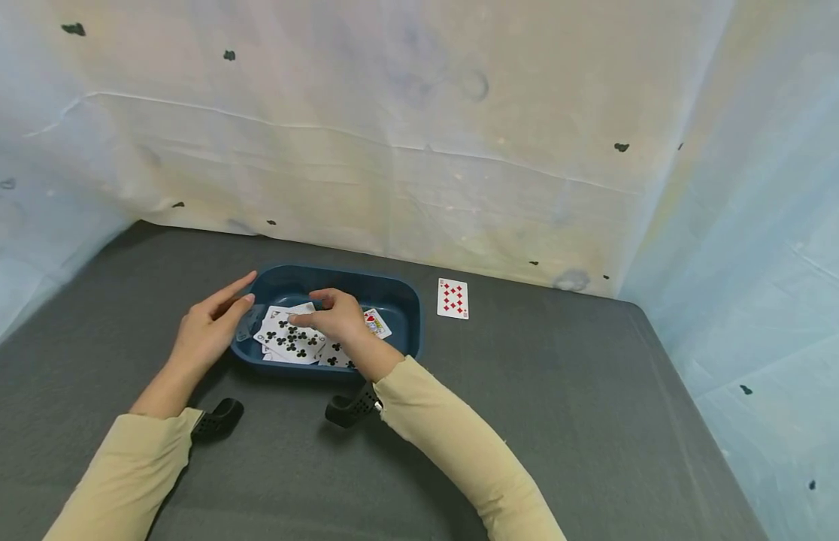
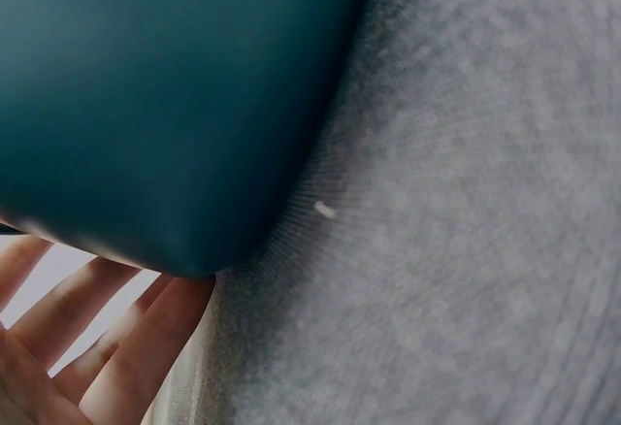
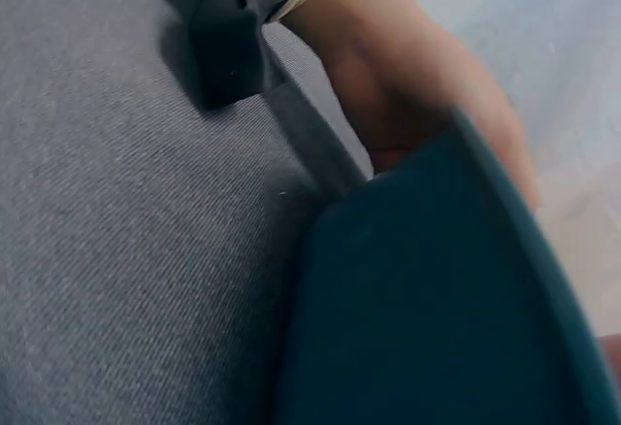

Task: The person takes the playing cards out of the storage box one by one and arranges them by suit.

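A dark blue plastic tray [image 1: 409, 289] holds several face-up playing cards [image 1: 291, 334], most showing clubs, with a red-suited face card [image 1: 377, 323] at their right. At the tray's left end is my left hand [image 1: 206, 330], its fingers extended and the fingertips right at the rim. The left wrist view shows its fingers [image 2: 141, 347] behind the tray's outer wall [image 2: 175, 124]. My right hand [image 1: 341, 319] reaches over the near rim above the cards, thumb and fingers apart. In the right wrist view the tray wall [image 3: 427, 289] hides its fingertips.
A diamonds card [image 1: 453, 299] lies face up on the grey table [image 1: 528, 391], right of the tray. Pale plastic-like sheeting [image 1: 392, 173] hangs behind the table and at both sides. Black wrist mounts [image 1: 352, 409] extend beneath both wrists.
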`<state>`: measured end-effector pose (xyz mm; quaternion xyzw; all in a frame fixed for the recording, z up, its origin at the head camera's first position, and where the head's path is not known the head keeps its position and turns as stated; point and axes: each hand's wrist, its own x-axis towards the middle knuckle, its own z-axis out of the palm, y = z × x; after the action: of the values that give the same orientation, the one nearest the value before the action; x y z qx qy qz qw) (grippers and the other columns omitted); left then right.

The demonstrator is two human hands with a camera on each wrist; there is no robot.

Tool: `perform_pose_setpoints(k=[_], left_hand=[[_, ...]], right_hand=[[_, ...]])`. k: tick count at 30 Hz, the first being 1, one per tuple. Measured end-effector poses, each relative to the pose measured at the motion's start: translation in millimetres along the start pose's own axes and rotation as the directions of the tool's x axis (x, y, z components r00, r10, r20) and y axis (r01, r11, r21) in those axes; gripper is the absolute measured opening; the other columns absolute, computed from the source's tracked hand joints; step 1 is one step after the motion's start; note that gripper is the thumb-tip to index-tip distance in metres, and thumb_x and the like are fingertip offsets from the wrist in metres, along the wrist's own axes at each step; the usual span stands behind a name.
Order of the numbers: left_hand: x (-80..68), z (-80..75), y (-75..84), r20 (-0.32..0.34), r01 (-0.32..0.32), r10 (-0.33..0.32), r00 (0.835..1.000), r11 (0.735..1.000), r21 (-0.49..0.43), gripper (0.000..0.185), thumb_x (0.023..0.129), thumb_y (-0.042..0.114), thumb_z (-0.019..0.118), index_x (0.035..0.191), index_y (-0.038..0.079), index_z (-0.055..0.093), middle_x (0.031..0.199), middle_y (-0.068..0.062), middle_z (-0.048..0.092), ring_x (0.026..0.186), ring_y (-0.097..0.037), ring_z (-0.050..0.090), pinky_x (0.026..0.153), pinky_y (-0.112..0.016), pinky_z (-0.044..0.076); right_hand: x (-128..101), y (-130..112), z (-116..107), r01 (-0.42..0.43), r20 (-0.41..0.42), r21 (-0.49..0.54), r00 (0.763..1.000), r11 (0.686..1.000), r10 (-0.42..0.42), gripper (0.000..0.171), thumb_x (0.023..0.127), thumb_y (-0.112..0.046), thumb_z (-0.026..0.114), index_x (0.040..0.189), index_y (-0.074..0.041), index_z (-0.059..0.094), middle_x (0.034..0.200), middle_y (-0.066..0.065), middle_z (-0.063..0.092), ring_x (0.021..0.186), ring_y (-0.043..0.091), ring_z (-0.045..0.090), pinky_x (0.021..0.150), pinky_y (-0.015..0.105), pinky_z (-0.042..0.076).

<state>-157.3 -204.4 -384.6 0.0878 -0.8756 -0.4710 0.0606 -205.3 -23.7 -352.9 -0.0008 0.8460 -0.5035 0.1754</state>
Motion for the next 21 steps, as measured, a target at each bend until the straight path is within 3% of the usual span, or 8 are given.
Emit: perform_pose_setpoints(k=[4, 7, 9, 11, 14, 18, 21], left_hand=[[-0.1, 0.4, 0.2, -0.003, 0.006, -0.006, 1.0, 1.0, 0.005, 0.051, 0.101, 0.048, 0.038, 0.15, 0.032, 0.033, 0.139, -0.026, 0.048, 0.121, -0.043, 0.045, 0.089, -0.058, 0.036], [-0.3, 0.1, -0.4, -0.004, 0.001, -0.001, 1.0, 1.0, 0.007, 0.051, 0.101, 0.047, 0.038, 0.15, 0.032, 0.033, 0.139, -0.026, 0.048, 0.121, -0.044, 0.045, 0.088, -0.059, 0.036], [-0.4, 0.0, -1.0, -0.005, -0.004, 0.004, 1.0, 1.0, 0.003, 0.052, 0.101, 0.048, 0.038, 0.15, 0.032, 0.033, 0.138, -0.026, 0.049, 0.121, -0.043, 0.045, 0.088, -0.058, 0.037], [-0.4, -0.1, -1.6, -0.006, -0.007, 0.007, 1.0, 1.0, -0.004, 0.052, 0.1, 0.049, 0.038, 0.149, 0.032, 0.033, 0.138, -0.026, 0.049, 0.121, -0.043, 0.046, 0.087, -0.056, 0.037], [-0.5, 0.1, -2.1, -0.003, -0.01, 0.01, 1.0, 1.0, -0.011, 0.053, 0.1, 0.05, 0.038, 0.149, 0.031, 0.034, 0.136, -0.025, 0.051, 0.117, -0.04, 0.048, 0.082, -0.048, 0.039], [-0.5, 0.5, -1.8, 0.002, -0.005, 0.005, 1.0, 1.0, -0.007, 0.053, 0.1, 0.051, 0.037, 0.149, 0.032, 0.033, 0.134, -0.024, 0.054, 0.114, -0.037, 0.051, 0.075, -0.037, 0.038], [0.0, 0.8, -0.6, 0.003, 0.008, -0.008, 1.0, 1.0, -0.005, 0.053, 0.1, 0.051, 0.036, 0.15, 0.032, 0.033, 0.135, -0.024, 0.053, 0.115, -0.039, 0.051, 0.076, -0.038, 0.039]], right_hand=[[0.9, 0.4, 2.7, -0.003, 0.023, -0.165, 1.0, 0.986, 0.006, 0.057, 0.076, -0.033, 0.082, 0.128, -0.022, 0.062, 0.14, 0.005, 0.05, 0.128, 0.026, 0.044, 0.097, 0.044, 0.044], [0.8, 0.3, 5.5, 0.008, 0.035, -0.34, 0.999, 0.94, 0.005, 0.068, 0.071, -0.04, 0.084, 0.133, -0.026, 0.058, 0.143, 0.003, 0.044, 0.128, 0.024, 0.038, 0.095, 0.041, 0.043], [-0.3, 0.7, 7.3, 0.035, 0.055, -0.468, 0.998, 0.883, -0.01, 0.079, 0.067, -0.043, 0.086, 0.137, -0.029, 0.053, 0.142, 0.002, 0.04, 0.123, 0.021, 0.037, 0.093, 0.036, 0.042], [-1.2, 1.6, 9.0, 0.074, 0.078, -0.587, 0.996, 0.806, -0.035, 0.088, 0.063, -0.046, 0.088, 0.14, -0.031, 0.049, 0.137, 0.001, 0.041, 0.115, 0.018, 0.038, 0.088, 0.032, 0.039], [-2.6, 2.1, 9.8, 0.097, 0.091, -0.685, 0.995, 0.722, -0.047, 0.091, 0.061, -0.048, 0.088, 0.14, -0.031, 0.046, 0.13, 0.0, 0.045, 0.107, 0.017, 0.038, 0.088, 0.03, 0.035], [-2.4, 1.0, 7.5, 0.031, 0.05, -0.703, 0.999, 0.711, 0.006, 0.083, 0.062, -0.05, 0.087, 0.133, -0.027, 0.051, 0.125, -0.001, 0.053, 0.112, 0.018, 0.044, 0.102, 0.035, 0.032], [-1.0, -0.2, 4.9, -0.02, 0.016, -0.676, 0.999, 0.736, 0.042, 0.077, 0.065, -0.049, 0.085, 0.13, -0.021, 0.056, 0.125, -0.001, 0.059, 0.116, 0.019, 0.05, 0.105, 0.037, 0.033]])
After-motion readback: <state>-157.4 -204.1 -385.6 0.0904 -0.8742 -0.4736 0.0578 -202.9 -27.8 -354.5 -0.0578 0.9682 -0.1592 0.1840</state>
